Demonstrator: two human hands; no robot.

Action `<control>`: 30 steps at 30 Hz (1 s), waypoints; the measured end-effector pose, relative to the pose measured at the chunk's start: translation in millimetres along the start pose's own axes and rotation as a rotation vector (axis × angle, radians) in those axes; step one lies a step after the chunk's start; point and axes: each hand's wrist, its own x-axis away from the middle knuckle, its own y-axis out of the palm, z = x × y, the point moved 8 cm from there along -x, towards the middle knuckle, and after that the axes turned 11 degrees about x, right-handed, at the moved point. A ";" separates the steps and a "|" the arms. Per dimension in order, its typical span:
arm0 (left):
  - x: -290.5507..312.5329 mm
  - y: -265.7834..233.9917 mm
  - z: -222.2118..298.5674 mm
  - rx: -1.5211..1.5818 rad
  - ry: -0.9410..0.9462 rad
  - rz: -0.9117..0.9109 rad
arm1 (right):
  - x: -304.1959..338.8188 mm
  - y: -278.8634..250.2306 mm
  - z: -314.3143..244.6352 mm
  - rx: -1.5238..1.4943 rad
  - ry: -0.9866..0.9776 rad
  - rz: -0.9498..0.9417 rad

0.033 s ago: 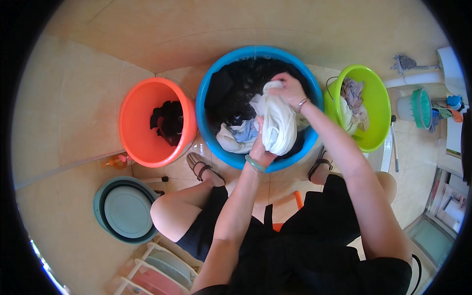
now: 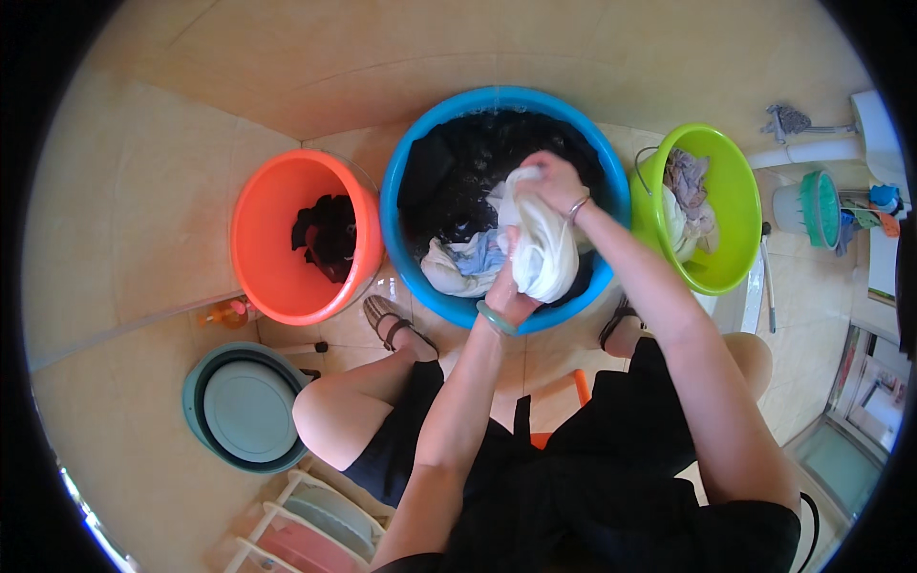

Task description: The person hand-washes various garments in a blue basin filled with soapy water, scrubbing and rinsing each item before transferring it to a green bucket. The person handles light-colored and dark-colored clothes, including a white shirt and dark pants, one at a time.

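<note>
A bunched white cloth point(image 2: 544, 239) hangs over the round blue basin point(image 2: 394, 191). My left hand point(image 2: 513, 291) supports its lower near end from the left, fingers curled round it. At the far end, my right hand point(image 2: 559, 183) grips the gathered fabric with bent fingers. Dark cloth point(image 2: 430, 167) lies in the water in the basin. Beside my left hand, a pale garment with a light blue part point(image 2: 463, 265) rests against the basin's near left side. What lies under the white cloth is hidden.
An orange bucket point(image 2: 253, 239) with dark clothes point(image 2: 330, 234) stands left of the basin. On the right, a green bucket point(image 2: 740, 220) holds pale and greyish clothes point(image 2: 690, 186). A grey-green collapsible basin point(image 2: 250, 411) and a white rack point(image 2: 277, 516) are at lower left.
My right hand has moved slightly nearer with the cloth's far end, and that end has folded over toward it. My left hand has stayed almost in place.
</note>
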 end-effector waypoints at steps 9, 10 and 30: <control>5.9 8.1 -4.8 0.383 -0.025 0.006 | 52.3 10.4 24.8 -0.631 0.357 0.002; 6.6 12.1 -1.9 0.425 0.006 -0.012 | 61.8 1.2 25.0 -0.808 0.369 0.093; 57.0 97.7 -38.9 0.865 -0.236 -0.267 | 120.1 40.3 -124.0 -1.917 0.232 -0.491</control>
